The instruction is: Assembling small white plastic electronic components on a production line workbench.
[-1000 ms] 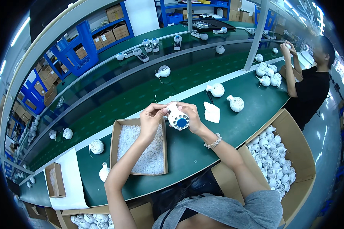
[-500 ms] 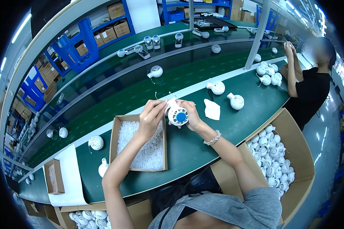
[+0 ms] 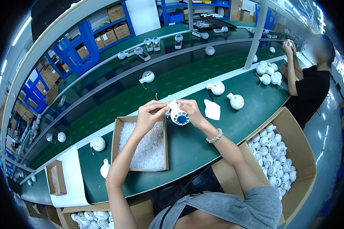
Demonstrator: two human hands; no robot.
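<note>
My right hand (image 3: 193, 113) grips a white round fan head (image 3: 175, 114) by its neck; its slotted face with a blue centre is turned toward me. At the top of the neck, the thumb and fingers of my left hand (image 3: 148, 115) are pinched together. What they hold there is hidden or too small to name. A thin wire shows just above the fingers. Directly below my left hand, a shallow cardboard box (image 3: 166, 149) holds a heap of small translucent pieces (image 3: 143, 149). Right of my hands lies a crumpled white cloth or tissue (image 3: 212, 110).
Loose fan heads (image 3: 236, 102) lie on the green table (image 3: 187, 152). More fill a large carton (image 3: 305, 152) at right and another at lower left. Beyond, a green conveyor (image 3: 114, 99) carries others. A co-worker in black (image 3: 313, 84) stands at far right.
The fan head has tipped slightly downward in my right hand, and my left fingers have drawn into a tighter pinch at its neck. Fan heads on the conveyor have shifted left.
</note>
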